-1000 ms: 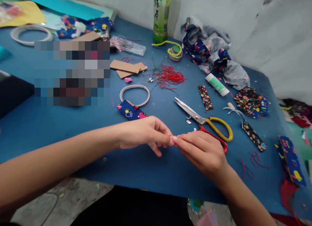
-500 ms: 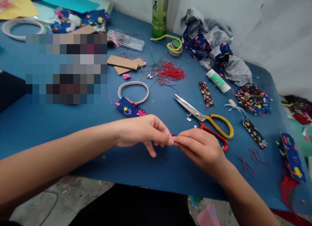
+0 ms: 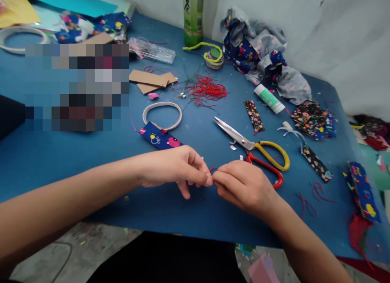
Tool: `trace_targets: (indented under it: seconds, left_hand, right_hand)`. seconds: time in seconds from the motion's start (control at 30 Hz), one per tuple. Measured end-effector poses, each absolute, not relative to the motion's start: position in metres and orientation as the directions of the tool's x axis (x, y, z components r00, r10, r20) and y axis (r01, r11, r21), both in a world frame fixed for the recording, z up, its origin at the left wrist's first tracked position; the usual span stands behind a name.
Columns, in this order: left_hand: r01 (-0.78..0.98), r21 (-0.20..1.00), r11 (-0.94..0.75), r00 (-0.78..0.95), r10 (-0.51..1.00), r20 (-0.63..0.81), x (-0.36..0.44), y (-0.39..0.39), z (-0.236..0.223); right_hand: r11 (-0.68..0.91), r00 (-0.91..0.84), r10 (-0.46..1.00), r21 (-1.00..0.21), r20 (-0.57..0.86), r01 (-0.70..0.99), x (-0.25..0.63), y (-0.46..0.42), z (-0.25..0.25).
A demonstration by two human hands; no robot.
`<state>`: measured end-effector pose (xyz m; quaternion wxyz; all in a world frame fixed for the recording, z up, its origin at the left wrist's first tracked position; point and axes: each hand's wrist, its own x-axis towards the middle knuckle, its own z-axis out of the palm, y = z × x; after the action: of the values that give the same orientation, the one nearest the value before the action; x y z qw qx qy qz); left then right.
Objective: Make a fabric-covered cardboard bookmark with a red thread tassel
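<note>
Over the front part of the blue table, my left hand [image 3: 183, 167] and my right hand [image 3: 243, 183] meet fingertip to fingertip. Both are closed in a pinch. A short bit of red thread [image 3: 213, 168] shows between them; the rest is hidden by my fingers. Behind my left hand lies a blue patterned fabric strip [image 3: 160, 136], its far edge against a white tape roll [image 3: 180, 112]. Scissors [image 3: 233, 132] with one yellow and one red handle rest just beyond my right hand, blades partly apart.
Red threads [image 3: 210, 89] lie tangled mid-table near cardboard strips [image 3: 148, 78]. A glue stick [image 3: 269, 99], a flowered strip [image 3: 254, 115] and crumpled fabric [image 3: 256, 51] are at the right. A green bottle [image 3: 193, 20] stands at the back. A blurred patch covers the left.
The whole view has shifted slightly, so things sit a little further left. My fingertips have drawn slightly apart, and more of the red thread shows between my hands.
</note>
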<state>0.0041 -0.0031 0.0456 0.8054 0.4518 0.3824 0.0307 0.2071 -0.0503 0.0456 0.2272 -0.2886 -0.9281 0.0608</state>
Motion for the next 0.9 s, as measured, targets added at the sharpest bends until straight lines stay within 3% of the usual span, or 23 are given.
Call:
trace_targets:
  seconds: [0.07,0.13,0.23,0.33,0.43,0.6,0.9]
  left_hand:
    - [0.325,0.791,0.519,0.694,0.437,-0.572,0.004,-0.005,0.047]
    - [0.375,0.86,0.346,0.656,0.557,-0.51,0.004,-0.009,0.049]
    - [0.459,0.887,-0.051,0.6,0.754,-0.267,0.004,-0.014,0.052]
    - [0.47,0.846,-0.253,0.614,0.782,-0.107,0.004,-0.016,0.052]
    - [0.465,0.849,-0.252,0.634,0.764,-0.121,0.003,-0.016,0.052]
    - [0.441,0.881,-0.172,0.636,0.752,-0.172,0.003,-0.016,0.055]
    - [0.313,0.914,-0.256,0.558,0.829,0.041,0.009,-0.02,0.053]
  right_hand:
    - [0.802,-0.708,0.597,-0.256,0.378,0.54,0.206,-0.051,0.042]
    - [0.755,-0.675,0.655,-0.306,0.338,0.579,0.204,-0.052,0.039]
    - [0.644,-0.622,0.746,-0.492,0.237,0.586,0.201,-0.053,0.036]
    - [0.516,-0.577,0.801,-0.672,0.16,0.531,0.199,-0.054,0.036]
    - [0.441,-0.537,0.832,-0.754,0.14,0.487,0.198,-0.054,0.037]
    - [0.424,-0.439,0.873,-0.774,0.212,0.47,0.2,-0.054,0.039]
    - [0.237,-0.28,0.952,-0.882,0.127,0.407,0.2,-0.054,0.042]
